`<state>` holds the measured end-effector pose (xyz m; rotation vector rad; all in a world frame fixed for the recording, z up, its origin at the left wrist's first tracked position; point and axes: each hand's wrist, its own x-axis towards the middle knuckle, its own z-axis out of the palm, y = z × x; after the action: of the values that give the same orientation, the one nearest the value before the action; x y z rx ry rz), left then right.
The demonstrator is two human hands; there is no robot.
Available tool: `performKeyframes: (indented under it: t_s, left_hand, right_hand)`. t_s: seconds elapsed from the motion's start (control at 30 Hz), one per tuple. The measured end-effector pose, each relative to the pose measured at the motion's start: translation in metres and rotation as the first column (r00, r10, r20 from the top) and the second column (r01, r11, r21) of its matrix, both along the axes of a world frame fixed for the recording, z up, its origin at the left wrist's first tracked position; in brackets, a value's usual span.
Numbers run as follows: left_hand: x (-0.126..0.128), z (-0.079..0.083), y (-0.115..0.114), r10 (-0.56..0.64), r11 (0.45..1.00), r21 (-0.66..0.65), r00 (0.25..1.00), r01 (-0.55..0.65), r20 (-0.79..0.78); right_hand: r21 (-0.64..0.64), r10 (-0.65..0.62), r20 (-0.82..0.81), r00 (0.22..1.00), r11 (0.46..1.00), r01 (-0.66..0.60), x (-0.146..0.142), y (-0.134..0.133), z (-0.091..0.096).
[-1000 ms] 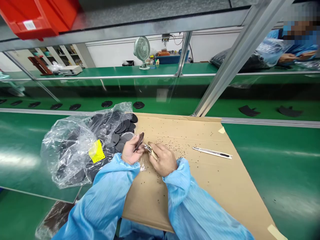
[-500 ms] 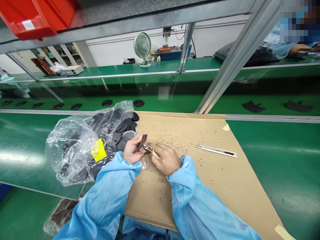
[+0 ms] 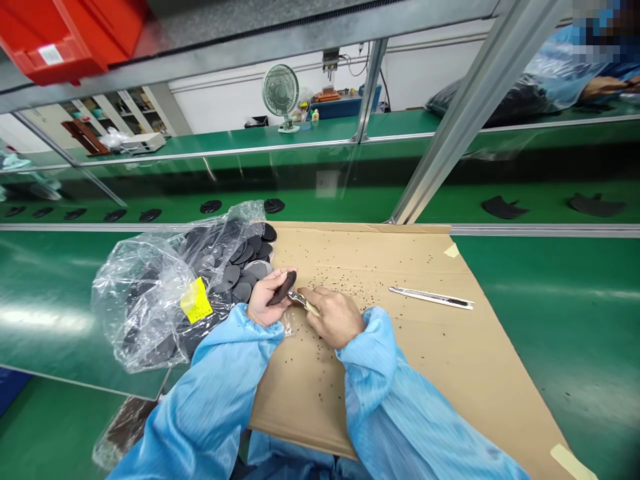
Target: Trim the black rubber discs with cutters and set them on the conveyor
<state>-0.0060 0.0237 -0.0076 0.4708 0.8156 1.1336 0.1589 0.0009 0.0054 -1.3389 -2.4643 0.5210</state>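
Between the thumb and fingers of my left hand [image 3: 263, 301] is a dark round disc [image 3: 283, 288], held tilted on its edge. My right hand [image 3: 336, 317] is closed around a pair of nippers [image 3: 306, 303] with pale handles. Their metal jaws meet the lower right edge of the disc. Left of my hands lies a clear plastic bag [image 3: 145, 287] with a yellow label [image 3: 197, 300]. Many similar dark discs [image 3: 245, 257] spill from its mouth. Tiny dark scraps are scattered over the cardboard sheet [image 3: 400, 373] beneath my hands.
A white utility knife [image 3: 431, 298] lies on the cardboard at right. Behind it, a conveyor belt [image 3: 320, 190] carries several dark parts. A metal post [image 3: 475, 107] rises at right, and a red bin [image 3: 70, 40] sits on the shelf above. Another person's hand [image 3: 603, 87] shows at far right.
The disc has turned slightly, so more of its flat face shows. My right hand and the nippers have shifted a little to the right. The parts on the belt have moved slightly left.
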Motion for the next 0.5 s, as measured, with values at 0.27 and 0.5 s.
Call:
performKeyframes:
  t_s: [0.27,0.5]
  left_hand:
    - [-0.014,0.025,-0.001,0.209,0.972,0.058,0.948,-0.228,0.238]
    - [-0.037,0.038,-0.006,0.301,0.876,0.235,0.857,-0.422,0.419]
  right_hand:
    - [-0.156,-0.252,-0.601,0.759,0.968,0.197,0.000,0.007,-0.017]
    - [-0.062,-0.300,-0.512,0.805,0.948,0.313,-0.018,0.016,-0.023]
